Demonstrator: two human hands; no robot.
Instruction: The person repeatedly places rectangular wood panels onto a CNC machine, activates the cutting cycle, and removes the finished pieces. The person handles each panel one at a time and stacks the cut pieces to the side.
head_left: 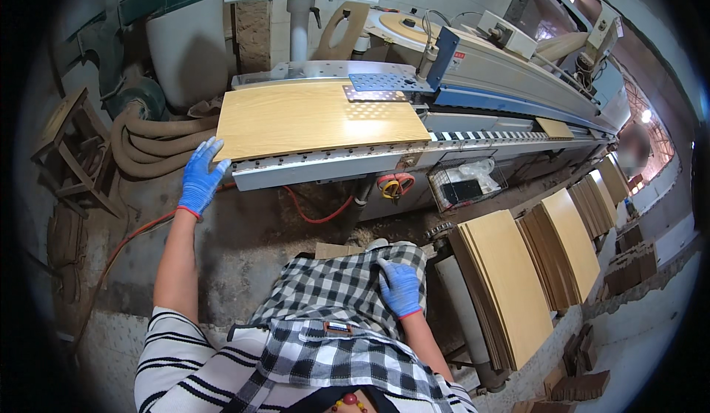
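A long light wood-grain board [310, 121] lies on the bed of a long machine [510, 95], partly beneath a blue perforated plate [384, 82]. My left hand [200, 176], in a blue glove, touches the board's near-left corner with fingers stretched and apart. My right hand [399, 289], also gloved in blue, rests on my checked apron [318, 295] with loosely extended fingers, holding nothing visible. A shorter board [552, 128] sits farther right on the machine. Below the bed hangs a red-and-yellow object [394, 187], too small to name.
Stacked boards [495, 280] stand on a rack at right. A wire basket [466, 184] with plastic hangs under the machine. At left are a wooden stool [74, 154], thick hoses [144, 147] and a red hose [318, 217] on the floor. A blurred person [636, 150] stands at far right.
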